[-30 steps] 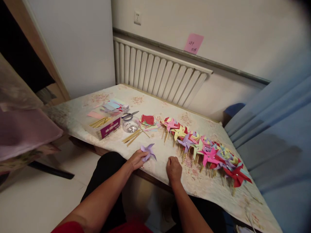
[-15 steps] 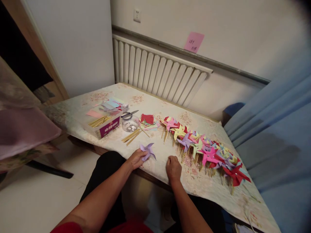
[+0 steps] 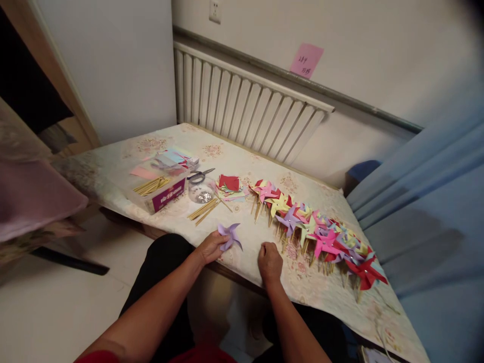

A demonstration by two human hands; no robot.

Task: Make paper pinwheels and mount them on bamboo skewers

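Observation:
A light purple paper pinwheel (image 3: 231,235) is pinched in my left hand (image 3: 212,247), just above the table's front edge. Its blades are folded inward; no stick shows on it. My right hand (image 3: 270,263) rests closed on the tablecloth (image 3: 245,262), fingers curled under, and whatever they may hold is hidden. Beyond my left hand lie several thin wooden sticks (image 3: 203,210) beside a clear round dish (image 3: 201,191) of small shiny pieces. To the right of my right hand, several finished pinwheels (image 3: 325,244) in many colours lie in a long row with their sticks.
A clear plastic box (image 3: 159,191) with a purple label holds more sticks. Scissors (image 3: 200,175) lie behind the dish, with a stack of coloured paper (image 3: 229,183) to the right. A radiator (image 3: 242,101) runs along the wall, and a blue curtain (image 3: 427,217) hangs at the right.
The view has tilted slightly, shifting the background a little. Both hands keep their places, and the purple pinwheel stays in my left hand.

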